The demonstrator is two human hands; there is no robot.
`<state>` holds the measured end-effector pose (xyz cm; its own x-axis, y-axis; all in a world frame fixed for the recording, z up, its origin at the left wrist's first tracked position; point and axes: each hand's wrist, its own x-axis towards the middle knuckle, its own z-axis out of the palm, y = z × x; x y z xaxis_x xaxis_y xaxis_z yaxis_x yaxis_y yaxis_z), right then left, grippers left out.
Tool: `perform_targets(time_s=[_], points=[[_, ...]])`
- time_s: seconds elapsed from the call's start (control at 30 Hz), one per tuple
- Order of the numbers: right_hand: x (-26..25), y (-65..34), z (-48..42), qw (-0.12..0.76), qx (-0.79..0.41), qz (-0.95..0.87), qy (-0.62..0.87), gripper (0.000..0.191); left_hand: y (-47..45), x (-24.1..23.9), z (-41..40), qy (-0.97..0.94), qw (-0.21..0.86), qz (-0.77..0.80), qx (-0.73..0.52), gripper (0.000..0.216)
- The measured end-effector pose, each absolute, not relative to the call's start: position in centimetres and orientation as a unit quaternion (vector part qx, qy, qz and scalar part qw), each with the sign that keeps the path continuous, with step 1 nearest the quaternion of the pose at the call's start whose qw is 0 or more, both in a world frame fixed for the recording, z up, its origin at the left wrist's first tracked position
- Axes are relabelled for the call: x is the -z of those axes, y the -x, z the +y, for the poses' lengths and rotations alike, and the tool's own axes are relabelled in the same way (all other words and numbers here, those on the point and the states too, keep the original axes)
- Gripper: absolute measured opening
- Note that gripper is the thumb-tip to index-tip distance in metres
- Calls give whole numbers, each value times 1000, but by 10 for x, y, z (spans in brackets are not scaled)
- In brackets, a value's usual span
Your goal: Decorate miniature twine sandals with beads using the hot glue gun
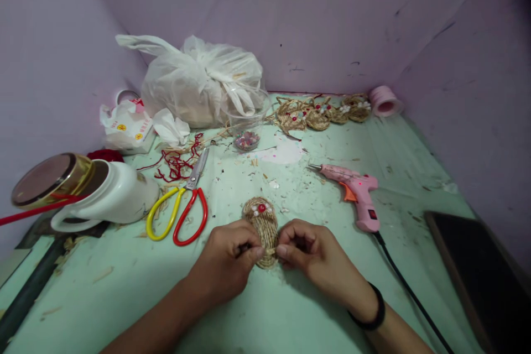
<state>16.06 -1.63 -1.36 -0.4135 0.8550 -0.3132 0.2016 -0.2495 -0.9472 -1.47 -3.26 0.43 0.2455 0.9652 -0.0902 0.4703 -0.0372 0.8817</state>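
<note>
A small slipper-shaped ornament [266, 227] of coiled straw cord lies flat on the table in front of me. A red bead and several white beads sit near its far end. My left hand [232, 254] is at its left edge, thumb and forefinger pinched together. From the right, my right hand [309, 251] pinches in the same way. Between the two thumbs a pale strip of straw [270, 252] crosses the ornament's near end, and both hands appear to grip it. The strip's ends are hidden in my fingers. A black band is on my right wrist.
Red-and-yellow scissors [188, 199] lie left; a pink glue gun [352, 191] with a black cord lies right. A white jug [120, 191] rests on its side. Behind are a bead cup [246, 138], finished straw ornaments [319, 116], a plastic bag [199, 86] and a pink spool [385, 101].
</note>
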Motion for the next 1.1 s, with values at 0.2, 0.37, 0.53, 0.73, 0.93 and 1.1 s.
perform_targets(time_s=[0.2, 0.37, 0.53, 0.73, 0.93, 1.1], points=[[8, -162, -17, 257, -581, -630, 447, 10, 21, -8, -30, -647, 491, 511, -282, 14], [7, -157, -17, 220, -531, -646, 502, 12, 14, -4, -33, -630, 462, 557, -282, 17], [7, -157, -17, 226, -533, -650, 492, 13, 12, -4, -34, -643, 438, 562, -281, 18], [3, -158, -18, 246, -535, -669, 453, 13, 13, -9, -34, -641, 466, 551, -263, 12], [2, -159, -18, 268, -564, -635, 454, 12, 16, -8, -35, -636, 472, 535, -293, 11], [3, -169, -17, 319, -604, -531, 502, 24, 34, -21, -34, -564, 393, 590, -423, 12]])
